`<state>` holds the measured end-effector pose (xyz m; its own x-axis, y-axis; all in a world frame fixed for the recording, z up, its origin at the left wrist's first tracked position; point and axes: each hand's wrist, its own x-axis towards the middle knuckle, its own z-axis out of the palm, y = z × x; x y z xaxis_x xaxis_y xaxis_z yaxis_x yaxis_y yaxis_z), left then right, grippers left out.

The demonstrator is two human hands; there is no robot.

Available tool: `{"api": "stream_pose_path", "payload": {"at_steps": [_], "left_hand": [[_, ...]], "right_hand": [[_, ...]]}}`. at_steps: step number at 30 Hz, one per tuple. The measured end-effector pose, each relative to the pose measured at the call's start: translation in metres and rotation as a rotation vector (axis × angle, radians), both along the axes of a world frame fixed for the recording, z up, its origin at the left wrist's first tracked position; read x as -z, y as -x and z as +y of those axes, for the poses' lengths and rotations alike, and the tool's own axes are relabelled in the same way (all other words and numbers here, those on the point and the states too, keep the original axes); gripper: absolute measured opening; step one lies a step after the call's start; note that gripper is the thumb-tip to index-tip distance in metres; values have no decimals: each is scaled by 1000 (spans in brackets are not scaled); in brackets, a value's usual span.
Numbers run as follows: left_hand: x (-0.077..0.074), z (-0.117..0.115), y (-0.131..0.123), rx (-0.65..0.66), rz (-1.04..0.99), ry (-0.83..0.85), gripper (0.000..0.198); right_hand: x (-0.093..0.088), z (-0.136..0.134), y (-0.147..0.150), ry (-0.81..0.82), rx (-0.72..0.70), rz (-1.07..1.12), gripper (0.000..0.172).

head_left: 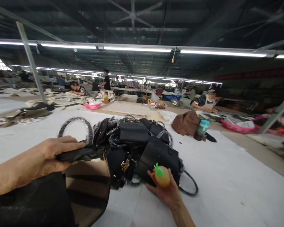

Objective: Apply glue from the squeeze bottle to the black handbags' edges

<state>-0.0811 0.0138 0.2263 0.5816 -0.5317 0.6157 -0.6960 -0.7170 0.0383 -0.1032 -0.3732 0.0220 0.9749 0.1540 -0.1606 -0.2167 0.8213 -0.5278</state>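
Note:
At the lower left, my left hand (59,151) grips the top edge of a black handbag (30,198), thumb below and fingers above. The bag's tan lining (87,179) shows through its gaping mouth. A plastic-wrapped ring handle (77,119) rises behind my fingers. My right hand (167,192) is curled around a small rounded yellow object with a bright green top (163,177); its exact kind is unclear. Just beyond it lies a pile of black handbags (159,156), with wrapped handles and a gold-coloured clasp (125,165).
The bags rest on a white-covered table (227,176). Behind them are a brown cloth bundle (186,123), a teal-lidded bottle (203,127) and pink baskets (92,105). A person in a striped top (203,101) works at the right. Metal posts (30,60) stand at both sides.

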Motion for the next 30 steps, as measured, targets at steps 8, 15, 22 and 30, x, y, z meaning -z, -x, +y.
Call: {"api": "stream_pose_path", "payload": {"at_steps": [8,15,22,30], "left_hand": [[-6,17,-9,96,220,61,37],[-2,35,-6,50,314,20,40],[-19,34,11,47,351,-82,39],[-36,43,16,-7,277,-267,36]], "right_hand": [[-10,-32,-49,-17,173,11,40],[-30,-69,-108,4,251,-37,36],[-40,-64,-89,-31,256,-18,48],[-21,52,28,-225,-116,269,43]]}}
